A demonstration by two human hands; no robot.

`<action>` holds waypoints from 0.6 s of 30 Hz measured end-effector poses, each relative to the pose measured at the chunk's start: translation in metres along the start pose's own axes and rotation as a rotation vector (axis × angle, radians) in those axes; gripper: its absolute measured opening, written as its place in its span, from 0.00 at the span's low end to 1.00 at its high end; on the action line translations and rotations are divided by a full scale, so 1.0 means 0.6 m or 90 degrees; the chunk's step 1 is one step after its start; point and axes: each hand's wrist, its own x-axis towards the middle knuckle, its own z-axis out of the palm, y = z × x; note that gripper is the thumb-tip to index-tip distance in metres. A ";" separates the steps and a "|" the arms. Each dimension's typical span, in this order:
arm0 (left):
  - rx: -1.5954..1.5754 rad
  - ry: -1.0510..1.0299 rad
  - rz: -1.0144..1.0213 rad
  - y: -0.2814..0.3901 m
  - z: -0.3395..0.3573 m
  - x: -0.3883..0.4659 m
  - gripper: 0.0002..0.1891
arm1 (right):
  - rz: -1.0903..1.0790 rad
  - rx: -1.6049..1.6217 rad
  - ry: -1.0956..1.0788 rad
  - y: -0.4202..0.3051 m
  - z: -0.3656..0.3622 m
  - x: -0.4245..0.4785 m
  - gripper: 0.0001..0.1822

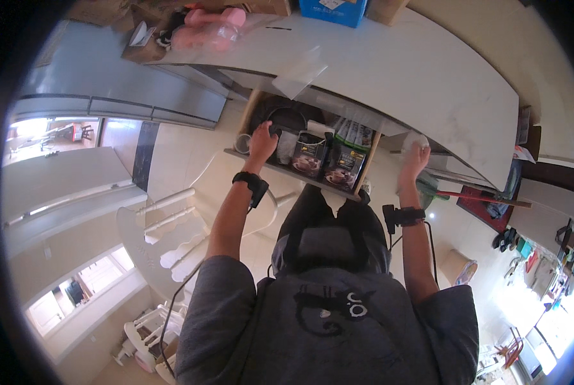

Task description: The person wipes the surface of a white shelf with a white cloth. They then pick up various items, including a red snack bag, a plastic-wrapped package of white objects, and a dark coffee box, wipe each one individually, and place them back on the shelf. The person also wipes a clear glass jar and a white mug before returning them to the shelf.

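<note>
An open drawer [316,180] under the marble-look tabletop [393,62] holds two dark coffee boxes [310,153], green-edged sachets [353,132], a dark round pan-like item [287,118] and a clear plastic wrap [286,146]. My left hand [264,144] is over the drawer's left part, fingers bent by a small black thing; whether it grips that is unclear. A roll of tape or a cup [243,143] lies left of it. My right hand [416,156], right of the drawer, pinches a crumpled translucent piece of plastic [413,140] below the table's edge. A clear plastic sheet [301,77] lies at the tabletop edge.
Pink dumbbells [215,29] and a cardboard box [140,38] stand at the tabletop's far left, a blue box [332,12] at its back. A cream chair [195,216] stands left of my legs. A red-handled broom [479,196] is at the right.
</note>
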 end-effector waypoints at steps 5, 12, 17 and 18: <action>0.147 0.104 0.113 -0.008 -0.050 0.074 0.30 | -0.383 -0.546 0.029 -0.002 0.061 -0.040 0.14; 0.208 0.157 0.156 -0.023 -0.103 0.144 0.33 | -0.512 -0.792 0.000 -0.004 0.082 -0.029 0.15; 0.238 0.161 0.129 -0.058 -0.103 0.176 0.35 | -0.512 -0.790 0.017 -0.003 0.099 -0.027 0.12; 0.243 0.160 0.124 -0.061 -0.106 0.179 0.36 | -0.508 -0.783 0.010 0.002 0.100 -0.027 0.12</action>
